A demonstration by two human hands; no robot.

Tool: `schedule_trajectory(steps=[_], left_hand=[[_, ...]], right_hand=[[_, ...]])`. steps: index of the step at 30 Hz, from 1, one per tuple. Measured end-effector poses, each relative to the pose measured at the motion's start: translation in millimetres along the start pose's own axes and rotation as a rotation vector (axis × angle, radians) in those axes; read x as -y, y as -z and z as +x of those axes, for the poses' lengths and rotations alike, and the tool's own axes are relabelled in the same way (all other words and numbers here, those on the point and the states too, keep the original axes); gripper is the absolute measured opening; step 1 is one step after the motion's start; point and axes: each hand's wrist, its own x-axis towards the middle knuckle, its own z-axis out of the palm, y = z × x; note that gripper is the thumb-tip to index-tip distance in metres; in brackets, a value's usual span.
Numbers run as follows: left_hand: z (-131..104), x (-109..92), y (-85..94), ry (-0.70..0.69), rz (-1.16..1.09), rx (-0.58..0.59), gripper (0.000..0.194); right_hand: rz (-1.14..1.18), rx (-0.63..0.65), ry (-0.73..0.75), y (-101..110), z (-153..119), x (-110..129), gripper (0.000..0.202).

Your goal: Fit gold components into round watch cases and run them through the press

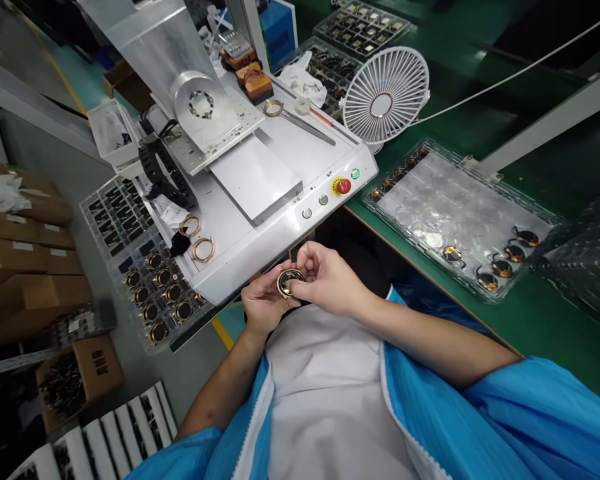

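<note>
A small round part (286,281) with a gold-coloured rim and dark inside is held between both hands in front of the chest. My left hand (266,298) grips its left side and underside. On its right, my right hand (330,279) has the thumb pressed onto its face and the fingers curled at the rim. Just beyond the hands is the front edge of a white machine (285,237). Two gold rings, one (203,249) nearer the edge and one (191,225) behind it, lie on the machine's left corner.
Trays of round parts (173,292) stand at the left, and a clear tray (430,200) lies on the green table at the right. A white fan (381,105), a red button (343,187) and a metal fixture (200,107) are ahead.
</note>
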Motion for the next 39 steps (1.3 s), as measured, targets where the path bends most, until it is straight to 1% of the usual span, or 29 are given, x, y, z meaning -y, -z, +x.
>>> schedule_trajectory(steps=[4, 11, 13, 16, 19, 23, 25, 28, 31, 32, 33, 36, 37, 39], left_hand=[[-0.6, 0.5, -0.4, 0.001, 0.03, -0.031, 0.066], [1.1, -0.1, -2.4, -0.044, 0.076, -0.03, 0.059], [1.1, -0.7, -2.4, -0.059, 0.084, -0.045, 0.058], [-0.4, -1.0, -2.1, -0.069, 0.125, -0.06, 0.057], [-1.3, -1.1, -2.0, -0.06, 0.162, -0.026, 0.058], [2.9, -3.8, -2.9, -0.046, 0.18, 0.031, 0.06], [5.5, -6.1, -4.0, -0.05, 0.186, 0.039, 0.06], [6.9, -9.1, -5.5, -0.055, 0.17, -0.012, 0.056], [7.4, -11.9, -4.9, -0.029, 0.136, -0.092, 0.047], [7.9, -13.3, -4.0, -0.012, 0.129, -0.106, 0.045], [8.7, -15.0, -2.8, 0.006, 0.121, -0.108, 0.043], [12.2, -21.6, 1.5, 0.063, 0.092, -0.052, 0.037], [13.3, -23.8, 2.9, 0.07, 0.091, -0.026, 0.038], [14.7, -27.3, 4.7, 0.056, 0.117, 0.009, 0.053]], right_hand=[[0.034, 0.022, -0.007, 0.5, 0.5, -3.4, 0.032], [0.077, 0.017, -0.029, 3.6, 5.5, -6.2, 0.035], [0.057, 0.019, -0.077, 6.9, 6.6, -4.6, 0.038], [-0.014, 0.073, -0.208, 13.4, 7.1, -3.0, 0.045], [0.012, 0.116, -0.269, 18.9, 8.6, -5.1, 0.052], [0.123, 0.095, -0.283, 20.9, 13.6, -9.8, 0.063], [0.152, 0.091, -0.285, 18.9, 15.9, -10.4, 0.065], [0.152, 0.094, -0.275, 14.5, 20.6, -6.9, 0.065], [0.008, 0.129, -0.278, 15.7, 34.0, 5.2, 0.059], [-0.052, 0.11, -0.265, 18.5, 41.5, 11.4, 0.057], [-0.099, 0.057, -0.236, 22.5, 50.5, 18.5, 0.055], [-0.138, -0.219, -0.117, 38.8, 82.5, 41.7, 0.045], [-0.144, -0.286, -0.098, 44.4, 92.8, 48.8, 0.041], [-0.181, -0.331, -0.09, 53.3, 109.5, 60.4, 0.033]])
